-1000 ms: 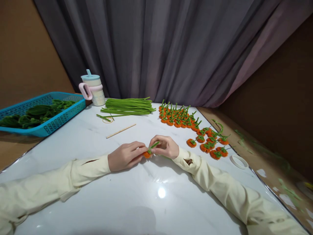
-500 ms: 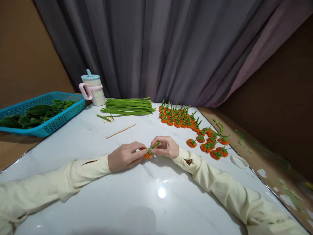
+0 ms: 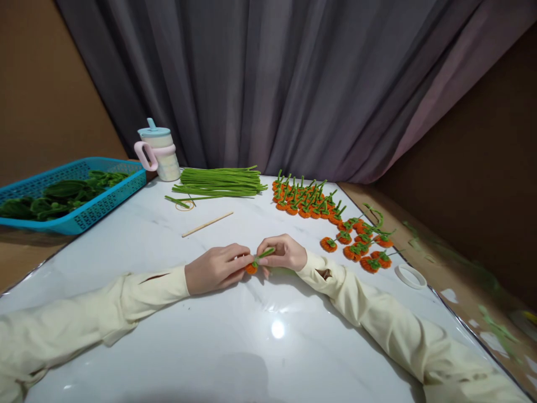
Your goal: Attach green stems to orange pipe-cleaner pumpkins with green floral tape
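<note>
Both hands meet at the middle of the white table [image 3: 176, 336]. My left hand [image 3: 216, 267] pinches a small orange pipe-cleaner flower [image 3: 251, 268] by its orange head. Fingers of my right hand [image 3: 282, 253] are closed on the flower's green stem, which sticks up to the right. Both wrists rest on the table in cream sleeves. Several finished orange flowers [image 3: 335, 224] with green stems lie in a spread to the right of my right hand.
A bundle of green pipe cleaners [image 3: 220, 182] lies at the back, with a wooden stick [image 3: 207, 224] and a rubber band [image 3: 185, 205] before it. A blue basket [image 3: 79, 215] of dark green pieces stands left, beside a lidded cup [image 3: 157, 150]. A white ring [image 3: 411, 276] lies far right.
The hands stay in place; the fingers have shifted slightly on the flower, and its orange head has turned and sits a little lower between them.
</note>
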Available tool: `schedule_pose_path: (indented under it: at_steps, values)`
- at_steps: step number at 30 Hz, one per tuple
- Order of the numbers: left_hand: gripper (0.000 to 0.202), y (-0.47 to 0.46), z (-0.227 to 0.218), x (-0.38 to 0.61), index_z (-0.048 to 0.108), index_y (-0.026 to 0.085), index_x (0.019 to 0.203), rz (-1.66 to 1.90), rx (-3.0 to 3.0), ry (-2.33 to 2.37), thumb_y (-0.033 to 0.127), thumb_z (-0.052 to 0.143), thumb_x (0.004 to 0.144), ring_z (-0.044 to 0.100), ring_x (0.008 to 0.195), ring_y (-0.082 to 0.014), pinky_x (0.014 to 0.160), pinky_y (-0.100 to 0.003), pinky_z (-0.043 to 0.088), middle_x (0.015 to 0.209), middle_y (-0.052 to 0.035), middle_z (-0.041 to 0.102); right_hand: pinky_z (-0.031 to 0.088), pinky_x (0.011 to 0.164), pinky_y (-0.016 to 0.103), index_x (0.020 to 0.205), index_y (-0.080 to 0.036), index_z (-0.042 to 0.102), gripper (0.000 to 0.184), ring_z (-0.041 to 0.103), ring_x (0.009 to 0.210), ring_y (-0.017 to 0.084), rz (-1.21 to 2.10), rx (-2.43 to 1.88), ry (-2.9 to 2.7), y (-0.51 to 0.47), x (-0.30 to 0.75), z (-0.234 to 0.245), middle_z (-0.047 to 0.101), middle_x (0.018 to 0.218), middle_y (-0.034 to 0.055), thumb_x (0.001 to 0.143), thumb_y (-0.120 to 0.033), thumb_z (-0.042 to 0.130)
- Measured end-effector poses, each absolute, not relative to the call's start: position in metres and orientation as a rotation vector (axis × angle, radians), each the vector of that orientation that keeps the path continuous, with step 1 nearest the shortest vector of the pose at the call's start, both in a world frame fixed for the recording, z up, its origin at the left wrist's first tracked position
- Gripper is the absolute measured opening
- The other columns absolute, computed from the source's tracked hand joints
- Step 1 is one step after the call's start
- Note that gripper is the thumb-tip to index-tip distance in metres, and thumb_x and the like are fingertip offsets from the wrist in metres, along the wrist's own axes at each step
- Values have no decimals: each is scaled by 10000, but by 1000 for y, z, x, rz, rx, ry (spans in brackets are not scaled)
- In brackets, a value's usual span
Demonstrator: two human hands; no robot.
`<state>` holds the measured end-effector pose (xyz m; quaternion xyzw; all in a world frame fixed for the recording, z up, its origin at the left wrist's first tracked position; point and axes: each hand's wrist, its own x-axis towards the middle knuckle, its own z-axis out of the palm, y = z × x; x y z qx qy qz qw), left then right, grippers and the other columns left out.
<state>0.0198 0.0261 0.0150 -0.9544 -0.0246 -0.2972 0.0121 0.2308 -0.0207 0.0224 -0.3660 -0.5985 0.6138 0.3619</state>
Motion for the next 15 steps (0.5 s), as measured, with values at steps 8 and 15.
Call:
schedule_pose_path:
  at_steps: [8, 15]
  values:
    - [214, 24, 19, 23, 569, 146, 973, -1082, -3437, -287, 99, 435, 813, 553, 694, -101, 626, -197, 475, 911, -69, 588, 435, 488, 214, 778, -108, 576, 340, 527, 429, 78, 1592, -963, -1543, -19, 231, 20, 603, 507, -18, 649, -383, 731]
    - [133, 25, 24, 26, 601, 135, 880, -1128, -3833, -579, 154, 503, 792, 582, 721, -109, 600, -195, 510, 859, -49, 581, 404, 443, 204, 763, -101, 571, 375, 497, 398, 68, 1605, -972, -1536, -19, 232, 21, 585, 494, -21, 625, -404, 743]
